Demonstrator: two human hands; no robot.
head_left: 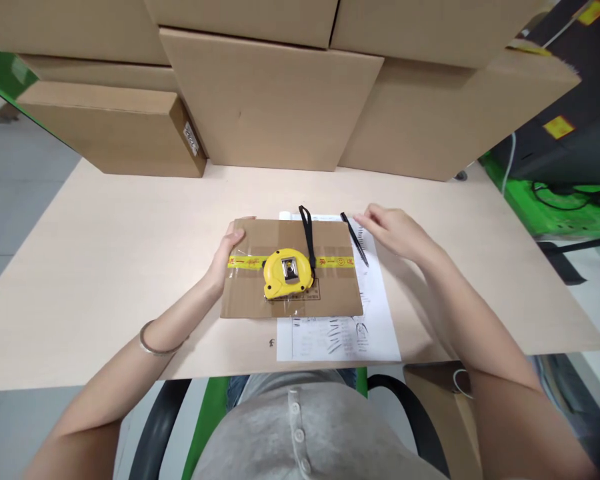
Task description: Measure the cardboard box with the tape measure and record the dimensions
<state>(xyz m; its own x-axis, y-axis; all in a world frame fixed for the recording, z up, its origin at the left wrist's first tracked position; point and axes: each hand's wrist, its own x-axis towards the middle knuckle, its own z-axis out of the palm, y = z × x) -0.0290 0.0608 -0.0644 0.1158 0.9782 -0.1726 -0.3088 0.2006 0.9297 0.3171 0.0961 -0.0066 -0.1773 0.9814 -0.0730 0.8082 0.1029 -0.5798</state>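
The left hand holds the left edge of a flat box on the surface. A yellow tape measure sits on the box, between the hands. The right hand is open, fingers by a black pen.

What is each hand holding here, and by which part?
The left hand grips the flat cardboard box by its left edge. The right hand holds nothing; its fingertips hover by the black pen.
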